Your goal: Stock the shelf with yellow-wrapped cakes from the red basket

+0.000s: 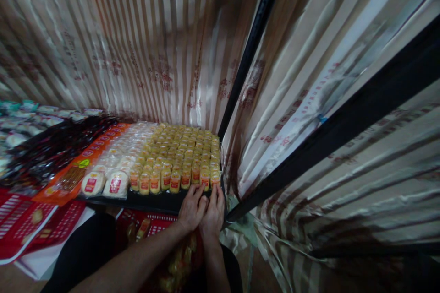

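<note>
Small yellow packaged cakes with orange labels stand in tight rows on a dark shelf. At the right end of the front row, my left hand has its fingers stretched forward, the tips against a packaged cake. Close beside it, my right hand touches the lower front of the corner cake with outstretched fingertips. The two hands meet near the thumbs; the right thumb is hidden. Below my forearms, a red basket holds more yellow packs, partly covered by my arms.
White round packaged cakes, an orange packet and dark shiny packets lie to the left. Another red basket stands at lower left. A black post and a slanting black bar border the right side, before striped curtains.
</note>
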